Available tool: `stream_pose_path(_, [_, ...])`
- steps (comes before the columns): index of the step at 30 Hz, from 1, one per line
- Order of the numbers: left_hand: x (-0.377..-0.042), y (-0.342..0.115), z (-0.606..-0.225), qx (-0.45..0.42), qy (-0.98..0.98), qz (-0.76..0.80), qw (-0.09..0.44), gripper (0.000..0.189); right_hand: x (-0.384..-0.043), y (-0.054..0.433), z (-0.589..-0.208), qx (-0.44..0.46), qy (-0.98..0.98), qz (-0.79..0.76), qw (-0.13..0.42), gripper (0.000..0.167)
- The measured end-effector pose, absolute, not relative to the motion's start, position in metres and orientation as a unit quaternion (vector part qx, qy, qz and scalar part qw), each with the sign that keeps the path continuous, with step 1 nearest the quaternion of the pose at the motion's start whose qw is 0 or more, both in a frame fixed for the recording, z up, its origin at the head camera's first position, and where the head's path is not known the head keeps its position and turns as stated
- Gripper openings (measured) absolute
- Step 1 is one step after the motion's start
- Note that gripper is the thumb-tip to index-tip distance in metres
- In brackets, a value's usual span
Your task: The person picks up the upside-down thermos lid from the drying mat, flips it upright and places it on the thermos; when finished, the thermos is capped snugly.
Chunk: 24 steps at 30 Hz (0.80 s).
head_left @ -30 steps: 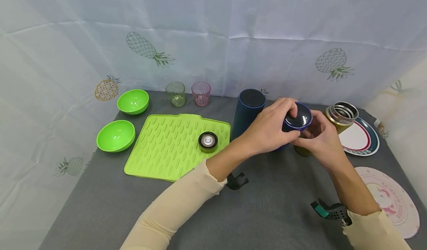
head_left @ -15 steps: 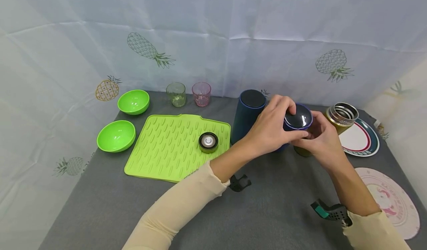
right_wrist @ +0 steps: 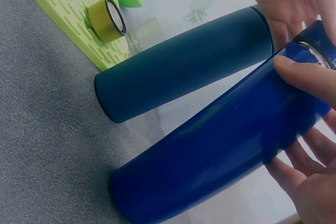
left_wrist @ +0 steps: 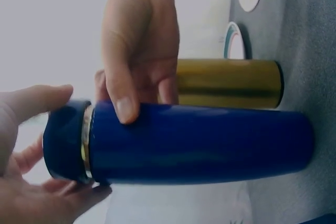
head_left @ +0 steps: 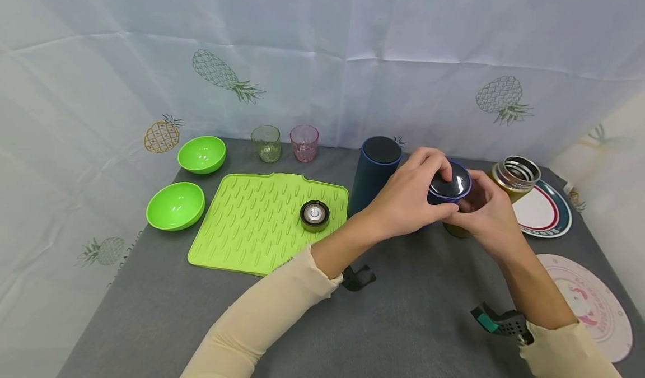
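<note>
A blue thermos (left_wrist: pixel 210 145) stands upright on the grey table. My left hand (head_left: pixel 405 201) grips its dark blue lid (head_left: pixel 452 182) from the left, with thumb and fingers around the side. A thin shiny metal band shows between lid and body in the left wrist view. My right hand (head_left: pixel 486 215) holds the thermos body just below the lid, thumb on the near side. Behind the right hand is a gold thermos (head_left: pixel 515 179) with its steel mouth uncovered. Left of the blue one stands a dark teal thermos (right_wrist: pixel 189 64) with its lid on.
A lime green drying mat (head_left: pixel 252 221) bears an upturned gold lid (head_left: pixel 314 215). Two green bowls, the nearer bowl (head_left: pixel 175 205) among them, sit at left. A green glass (head_left: pixel 266 143) and pink glass (head_left: pixel 304 143) stand behind. A rimmed plate (head_left: pixel 539 210) and pink plate (head_left: pixel 587 305) lie at right.
My left hand rises slightly and its thumb shifts right around the lid, then both come back. My right hand stays nearly still on the body.
</note>
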State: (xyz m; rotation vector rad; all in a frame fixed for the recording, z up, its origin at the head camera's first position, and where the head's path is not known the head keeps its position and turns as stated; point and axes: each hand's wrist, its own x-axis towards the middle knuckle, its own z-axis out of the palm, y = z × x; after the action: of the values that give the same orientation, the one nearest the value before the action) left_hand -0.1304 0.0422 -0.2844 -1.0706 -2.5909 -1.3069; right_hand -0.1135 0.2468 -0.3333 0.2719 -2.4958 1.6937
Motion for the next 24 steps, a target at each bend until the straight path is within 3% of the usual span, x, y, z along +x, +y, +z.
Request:
stream_pose_path(8, [-0.125, 0.041, -0.281, -0.333, -0.863, -0.367, 0.100, 0.044, -0.111, 0.245, -0.331, 0.096, -0.831, 0.546, 0.054, 0.068])
stream_pose_path(18, [-0.129, 0.031, -0.268, -0.370, -0.862, -0.346, 0.025, 0.043, -0.112, 0.245, -0.332, 0.091, -0.818, 0.566, 0.043, 0.074])
stream_pose_path(24, [-0.127, 0.032, -0.262, -0.366, -0.873, -0.322, 0.022, 0.040, -0.112, 0.246, -0.332, 0.101, -0.820, 0.562, 0.042, 0.071])
